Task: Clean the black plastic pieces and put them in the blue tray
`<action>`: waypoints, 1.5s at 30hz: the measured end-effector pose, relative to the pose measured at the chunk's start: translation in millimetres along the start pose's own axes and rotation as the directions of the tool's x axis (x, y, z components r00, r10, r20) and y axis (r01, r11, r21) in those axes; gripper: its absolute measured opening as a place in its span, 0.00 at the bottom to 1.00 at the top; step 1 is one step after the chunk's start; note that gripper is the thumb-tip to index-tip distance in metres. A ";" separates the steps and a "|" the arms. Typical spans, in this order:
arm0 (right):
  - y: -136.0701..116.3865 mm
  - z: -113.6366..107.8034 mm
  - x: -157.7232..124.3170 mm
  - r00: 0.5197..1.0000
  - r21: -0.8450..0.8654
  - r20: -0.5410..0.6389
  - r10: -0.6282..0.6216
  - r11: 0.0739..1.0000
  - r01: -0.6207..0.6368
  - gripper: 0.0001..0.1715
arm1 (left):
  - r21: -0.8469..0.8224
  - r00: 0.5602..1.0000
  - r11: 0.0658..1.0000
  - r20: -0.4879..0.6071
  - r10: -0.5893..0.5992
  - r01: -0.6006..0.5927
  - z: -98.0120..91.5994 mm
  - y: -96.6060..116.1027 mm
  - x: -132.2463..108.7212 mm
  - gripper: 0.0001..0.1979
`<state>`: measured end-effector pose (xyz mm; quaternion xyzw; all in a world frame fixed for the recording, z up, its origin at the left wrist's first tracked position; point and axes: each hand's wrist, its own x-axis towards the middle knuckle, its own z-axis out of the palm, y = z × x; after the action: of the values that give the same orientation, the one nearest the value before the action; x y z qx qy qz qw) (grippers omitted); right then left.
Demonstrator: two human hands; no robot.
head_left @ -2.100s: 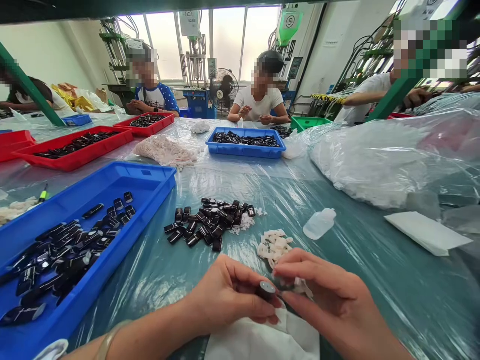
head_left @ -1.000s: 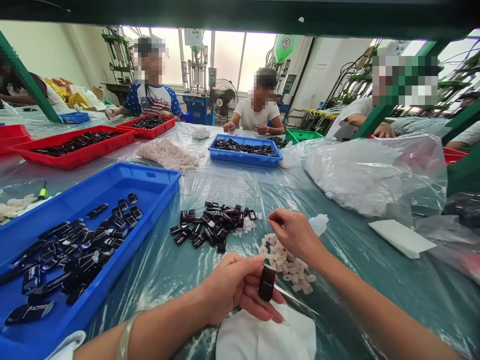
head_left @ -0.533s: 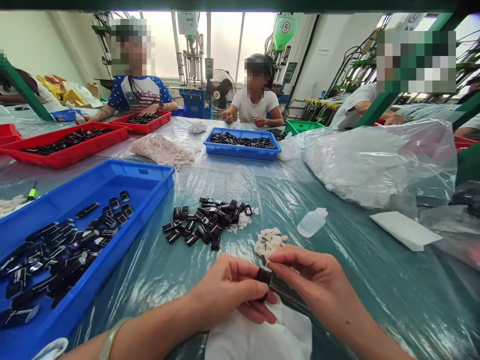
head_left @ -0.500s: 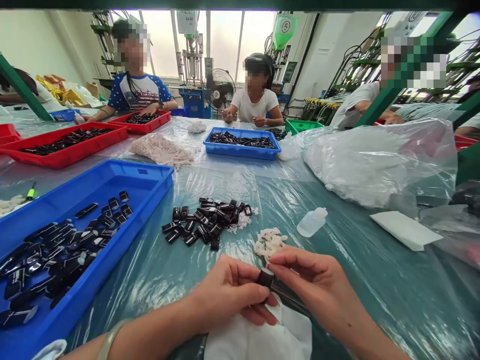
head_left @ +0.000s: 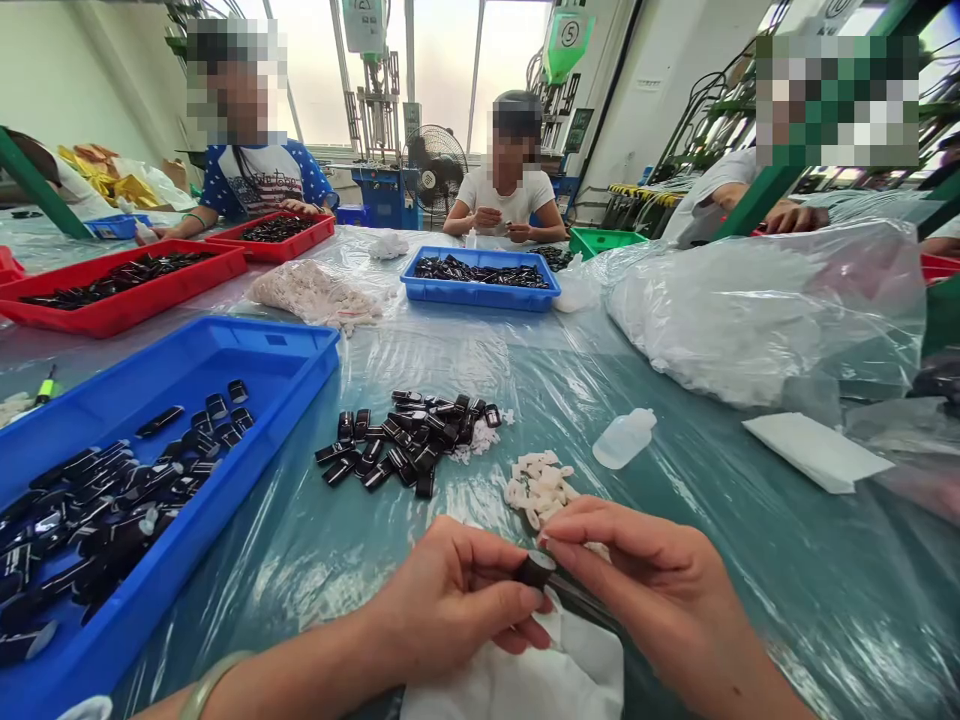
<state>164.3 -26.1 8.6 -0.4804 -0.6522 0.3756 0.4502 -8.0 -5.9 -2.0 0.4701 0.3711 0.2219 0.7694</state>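
Observation:
My left hand (head_left: 480,590) is closed around a small black piece with a pale flat end (head_left: 538,568), its kind unclear. Close beside that end, my right hand (head_left: 637,570) has thumb and forefinger pinched together; whatever they hold is too small to make out. Under both hands lies a white cloth (head_left: 517,680). Just beyond my right fingers is a small heap of off-white pieces (head_left: 540,485). A pile of glossy black pieces (head_left: 409,440) lies farther off to the left, with white bits (head_left: 480,438) at its right side.
A large blue tray (head_left: 300,350) with black pieces stands at left. A translucent squeeze bottle (head_left: 624,438) lies at right, near a folded white sheet (head_left: 817,450) and a big plastic bag (head_left: 750,310). Across the table are a smaller blue tray (head_left: 480,292), red trays (head_left: 112,315) and co-workers.
The black piece has tilted slightly in my left hand and moved a little right. My right hand stays pinched beside it. The view has shifted slightly.

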 end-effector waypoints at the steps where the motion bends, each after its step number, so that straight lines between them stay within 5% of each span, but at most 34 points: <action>1: -0.5 -0.1 -0.4 1.000 0.011 -0.001 -0.010 1.000 0.010 0.05 | -0.003 1.000 1.000 0.000 0.002 -0.002 0.0 -0.5 0.1 0.12; 19: 0.5 5.5 -8.6 0.999 0.067 -0.036 -0.009 0.998 0.011 0.07 | 0.020 0.998 0.998 0.019 0.056 -0.056 -0.1 -3.5 -0.4 0.11; 45: 5.1 10.1 -6.0 0.981 -0.150 -0.057 -0.186 0.973 0.176 0.13 | 0.217 0.986 0.963 -0.016 0.164 -0.157 0.9 0.5 -3.9 0.10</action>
<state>157.0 -31.1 -0.6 -0.4631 -0.7025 0.2676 0.4696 -9.8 -8.9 0.1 0.5752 0.3667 0.2502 0.6871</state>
